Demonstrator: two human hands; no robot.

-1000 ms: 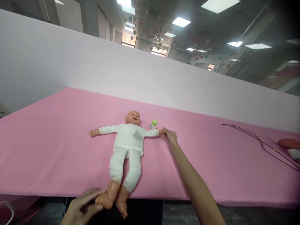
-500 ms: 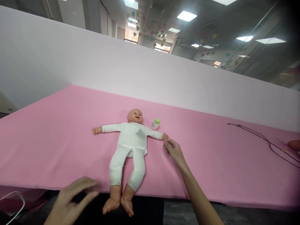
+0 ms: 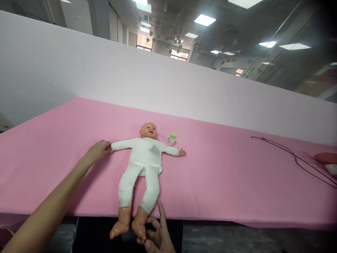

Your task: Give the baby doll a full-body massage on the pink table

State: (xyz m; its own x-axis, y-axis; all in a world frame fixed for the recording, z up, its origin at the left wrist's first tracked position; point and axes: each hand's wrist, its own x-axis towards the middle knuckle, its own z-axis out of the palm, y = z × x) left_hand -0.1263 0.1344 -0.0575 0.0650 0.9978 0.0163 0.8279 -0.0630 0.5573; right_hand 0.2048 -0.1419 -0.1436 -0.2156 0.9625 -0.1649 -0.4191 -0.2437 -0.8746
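A baby doll (image 3: 146,153) in a white top and trousers lies on its back on the pink-covered table, its bare feet jutting past the front edge. At the left, my left hand (image 3: 98,150) has its fingers closed around the doll's hand, which is mostly hidden. Low in the view, my right hand (image 3: 158,233) is at the doll's foot (image 3: 139,225), with fingertips around the toes and the index finger stretched out beside the leg. The doll's other hand (image 3: 182,152) lies free. A small bottle with a green cap (image 3: 172,139) leans or lies by its shoulder.
A pink cover (image 3: 223,175) spreads over the table, with a white partition (image 3: 158,80) behind it. Dark thin cords (image 3: 286,151) lie at the right, beside an orange-brown object (image 3: 326,158) cut off by the frame. Grey floor shows below the front edge.
My left hand has moved up and forward from the front edge to the doll's hand. My right hand has left the doll's other hand and come down to the foot.
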